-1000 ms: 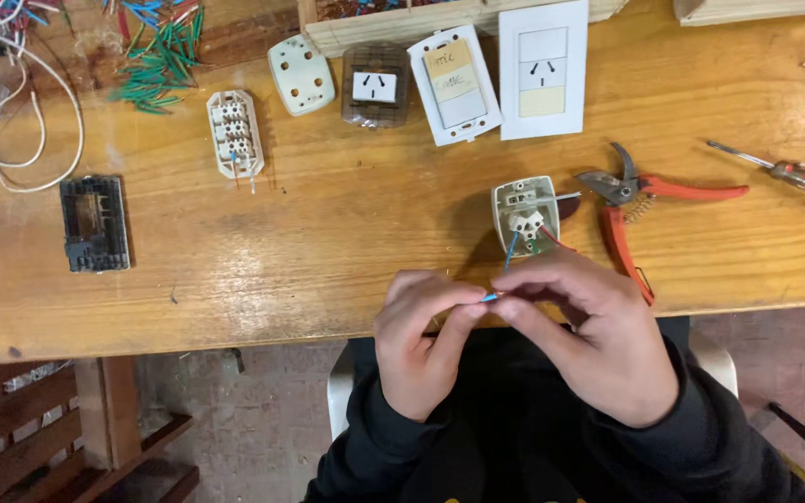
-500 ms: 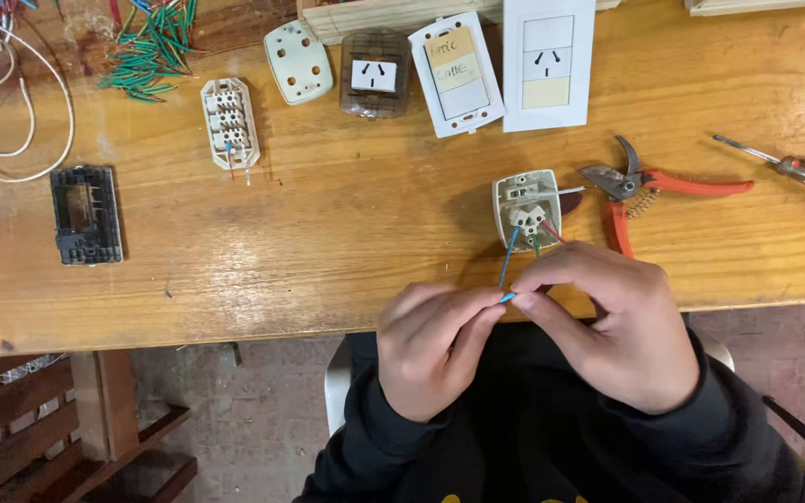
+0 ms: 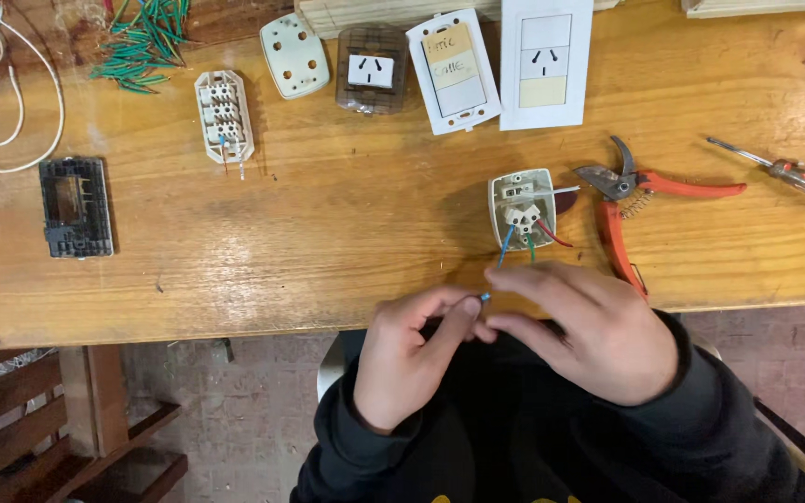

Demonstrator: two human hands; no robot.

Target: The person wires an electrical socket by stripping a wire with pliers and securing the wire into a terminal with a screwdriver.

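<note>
**A:** What are your fingers doing?

**B:** Your left hand [image 3: 414,359] and right hand [image 3: 589,331] meet just past the near edge of the long wooden workbench [image 3: 347,242]. Both pinch the free end of a thin blue insulated wire [image 3: 505,247]; your left thumb and forefinger close on its tip, and your right fingers close on it from the 3 o'clock side.

**A:** Where does that wire lead?

**B:** Toward 12 o'clock, up into the small white plastic socket module lying face down [image 3: 522,207]. A green wire [image 3: 530,248] and a red wire [image 3: 552,233] come out of the same module, both loose on the wood.

**A:** What sits around it?

**B:** At 3 o'clock of the module, almost touching it, lie the red-handled cutting pliers with a spring [image 3: 645,200], jaws pointing at the module. Farther toward 3 o'clock lies a red-handled screwdriver [image 3: 784,172], well apart. Toward 12 o'clock, along the far edge, stand a white faceplate with one socket and a beige blank [image 3: 546,63], a white plate with a taped paper label [image 3: 454,70], a smoky brown socket plate [image 3: 371,70] and a small white oval cover [image 3: 294,56].

**A:** And toward 9 o'clock?

**B:** A white terminal frame [image 3: 224,116], a heap of green wire offcuts [image 3: 142,45], a black rectangular mounting frame [image 3: 75,207] and a looped white cable [image 3: 11,102]. Between the black frame and the module the wood lies bare, down to the near edge.
</note>
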